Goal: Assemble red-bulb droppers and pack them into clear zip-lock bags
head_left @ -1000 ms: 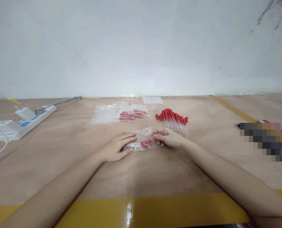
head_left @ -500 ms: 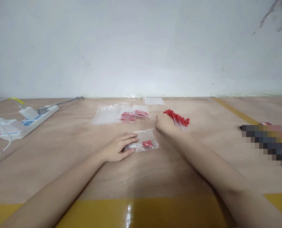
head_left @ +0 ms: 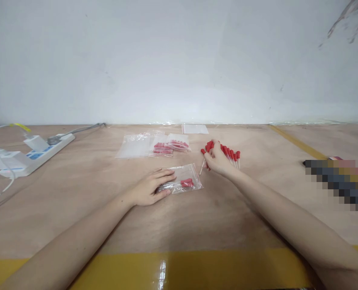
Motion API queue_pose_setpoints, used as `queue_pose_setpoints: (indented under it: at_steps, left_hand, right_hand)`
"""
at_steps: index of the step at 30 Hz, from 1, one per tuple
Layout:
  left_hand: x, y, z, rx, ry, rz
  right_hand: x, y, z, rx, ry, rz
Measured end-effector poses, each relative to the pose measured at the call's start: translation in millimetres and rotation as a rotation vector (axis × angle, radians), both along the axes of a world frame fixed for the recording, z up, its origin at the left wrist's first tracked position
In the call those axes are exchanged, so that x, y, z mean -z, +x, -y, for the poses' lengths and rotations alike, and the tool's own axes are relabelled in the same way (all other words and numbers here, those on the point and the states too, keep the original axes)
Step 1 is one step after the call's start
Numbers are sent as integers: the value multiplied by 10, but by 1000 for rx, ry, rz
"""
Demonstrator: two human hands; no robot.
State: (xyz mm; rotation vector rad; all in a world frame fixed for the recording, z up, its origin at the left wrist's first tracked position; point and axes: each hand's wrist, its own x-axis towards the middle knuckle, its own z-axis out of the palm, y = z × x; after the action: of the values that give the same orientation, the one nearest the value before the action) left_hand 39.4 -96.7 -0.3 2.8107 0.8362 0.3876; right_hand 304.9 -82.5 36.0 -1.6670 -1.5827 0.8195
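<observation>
My left hand [head_left: 153, 186] lies flat, fingers spread, on the near end of a clear zip bag [head_left: 179, 173]. Inside that bag are droppers with red bulbs [head_left: 186, 183]; their clear stems run under my fingers. My right hand [head_left: 219, 160] is closed at the left end of a row of red-bulbed droppers [head_left: 231, 155], its thumb and fingers pinched at a dropper's red bulb [head_left: 209, 145]. Its palm hides part of the row. Just left of those fingers, a single dropper [head_left: 202, 162] stands apart, bulb away from me.
Behind my left hand lie flat bags [head_left: 133, 146] and filled bags with red bulbs [head_left: 162, 148], [head_left: 179, 143]. A white bag or card [head_left: 195, 129] rests near the wall. At left is a power strip [head_left: 40, 157] with plugs and cables; a blurred dark object [head_left: 338, 181] lies at right.
My right hand has shifted slightly right and turned, uncovering the single dropper at the left and more of the red bulbs. My left hand and the bag under it have stayed put.
</observation>
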Motion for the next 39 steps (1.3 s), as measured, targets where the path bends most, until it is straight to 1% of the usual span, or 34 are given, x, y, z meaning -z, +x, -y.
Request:
queue_pose_setpoints:
  at_steps: [3,6,8,10,13,16,19,22,25,28,31,37,39]
  left_hand:
    - [14,-3,-6,3,4,-3]
    - [12,-1,-5,6,5,1]
    - [-2,5,2,8,0,13]
    - [-20,13,13,7,-5,30]
    - [-38,23,26,8,-1,54]
    - [-40,25,29,5,-5,56]
    - [-39,23,27,-3,-14,49]
    - [-47,25,29,-3,-20,48]
    - [-60,32,35,3,-14,47]
    - [-69,39,41,3,-12,46]
    - [-72,42,45,0,-17,49]
    - [-72,40,43,0,-22,54]
    - [-67,36,38,6,-21,59]
  right_hand:
    - [195,25,79,81,55,-305]
    - [340,-38,94,143,62,-491]
    - [373,-103,103,181,21,-586]
    - [367,-157,131,186,-26,-678]
    - [333,-187,202,125,-98,-764]
    - [319,-161,258,56,-146,-763]
    - [338,-115,269,-12,-137,-732]
    - [375,-83,254,-83,-114,-660]
    - [414,-80,230,-143,-127,-539]
    - [432,-104,207,-167,-93,-407]
    - [410,-134,203,-177,-56,-362]
    - [331,-178,274,-233,-161,-419]
    - [309,-161,272,-234,-172,-372]
